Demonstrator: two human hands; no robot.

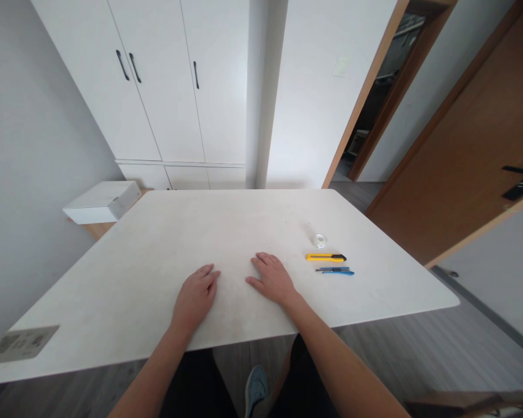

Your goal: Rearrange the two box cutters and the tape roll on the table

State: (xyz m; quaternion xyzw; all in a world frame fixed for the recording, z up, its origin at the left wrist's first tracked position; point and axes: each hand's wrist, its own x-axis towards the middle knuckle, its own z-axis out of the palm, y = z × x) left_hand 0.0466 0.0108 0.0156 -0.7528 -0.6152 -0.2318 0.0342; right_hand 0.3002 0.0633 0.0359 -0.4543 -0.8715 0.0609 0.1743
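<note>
White tabletop (157, 244) carries both my hands flat, fingers loosely spread, holding nothing: left hand (197, 297), right hand (273, 280). Just right of the right hand lie a yellow utility knife (325, 257) and a blue tool (336, 270) I can't identify. Beyond sits a small clear tape roll (320, 239), hard to make out.

Left hand (197, 296), right hand (273, 280) flat, palms down on white matte tabletop (157, 261), holding nothing. At 3 o'clock of right hand: yellow utility knife (325, 257), blue pen (336, 270). Clear tape roll (320, 240) at 2 o'clock.
</note>
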